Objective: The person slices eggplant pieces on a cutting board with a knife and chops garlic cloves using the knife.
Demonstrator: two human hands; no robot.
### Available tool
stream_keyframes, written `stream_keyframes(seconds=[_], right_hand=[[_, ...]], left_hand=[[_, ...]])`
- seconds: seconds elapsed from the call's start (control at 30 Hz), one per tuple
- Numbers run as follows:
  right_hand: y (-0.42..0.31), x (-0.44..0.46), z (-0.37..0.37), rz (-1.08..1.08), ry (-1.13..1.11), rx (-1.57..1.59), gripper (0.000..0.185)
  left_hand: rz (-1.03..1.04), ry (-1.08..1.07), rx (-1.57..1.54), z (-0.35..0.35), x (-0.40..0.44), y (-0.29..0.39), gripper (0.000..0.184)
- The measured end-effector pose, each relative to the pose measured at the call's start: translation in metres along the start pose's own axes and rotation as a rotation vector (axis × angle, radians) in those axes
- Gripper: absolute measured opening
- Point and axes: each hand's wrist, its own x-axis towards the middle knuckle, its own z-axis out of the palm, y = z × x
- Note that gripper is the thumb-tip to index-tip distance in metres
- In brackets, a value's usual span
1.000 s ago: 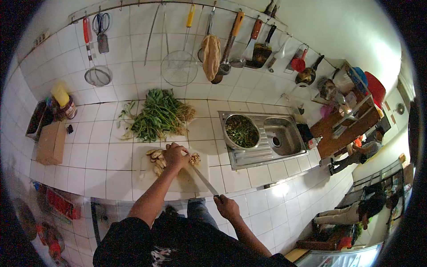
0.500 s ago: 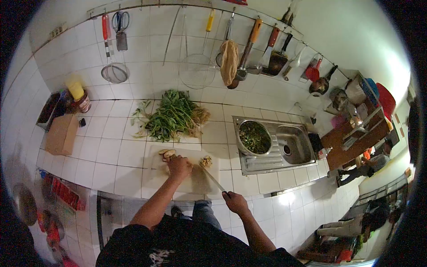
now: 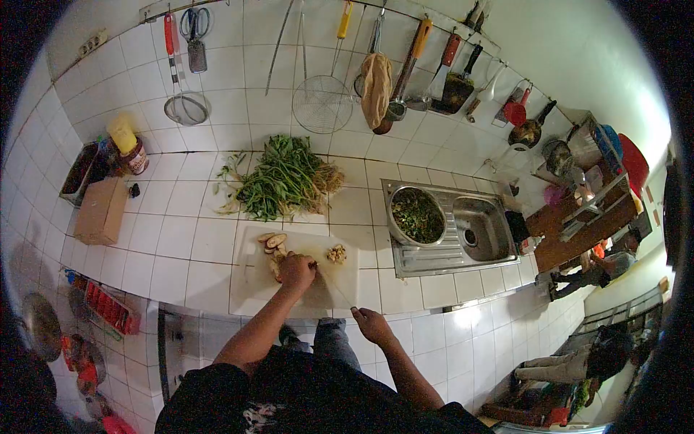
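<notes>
My left hand is closed over a pale cutting board, its fingertips pinched round a small piece I cannot make out. Beside it, several pale, brown-edged slices lie near the board's far left part. A small heap of chopped pale bits sits to the right on the board. My right hand is wrapped round the handle of a knife. The blade points away from me and to the left, over the board, and looks blurred and faint.
Leafy greens with roots lie behind the board. A metal bowl of cut greens stands on the steel sink's drainboard. A cardboard box is at left; strainers and a spatula hang above. Another person is at far right.
The knife has drawn back from the chopped heap, and my right hand sits slightly further left. My left hand has shifted a little right, showing more of the slices.
</notes>
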Motion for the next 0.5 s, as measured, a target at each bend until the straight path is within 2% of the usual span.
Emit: stream_keyframes(seconds=[0.07,0.17,0.23,0.37,0.5], right_hand=[[0.003,0.002,0.003,-0.042,0.011,0.011,0.058],[0.003,0.007,0.004,0.036,-0.099,0.08,0.061],[0.0,0.011,0.003,-0.043,-0.051,-0.016,0.06],[-0.022,0.011,-0.003,0.006,-0.059,-0.065,0.059],[-0.032,0.004,-0.005,-0.07,0.004,-0.068,0.057]], left_hand=[[-0.005,-0.003,-0.005,-0.004,-0.001,0.002,0.017],[-0.004,0.008,-0.043,0.014,0.0,-0.009,0.016],[0.002,0.022,-0.074,0.007,-0.002,-0.005,0.016],[0.001,0.031,-0.049,0.005,-0.009,-0.004,0.015],[-0.012,0.016,-0.006,0.003,-0.017,-0.007,0.015]])
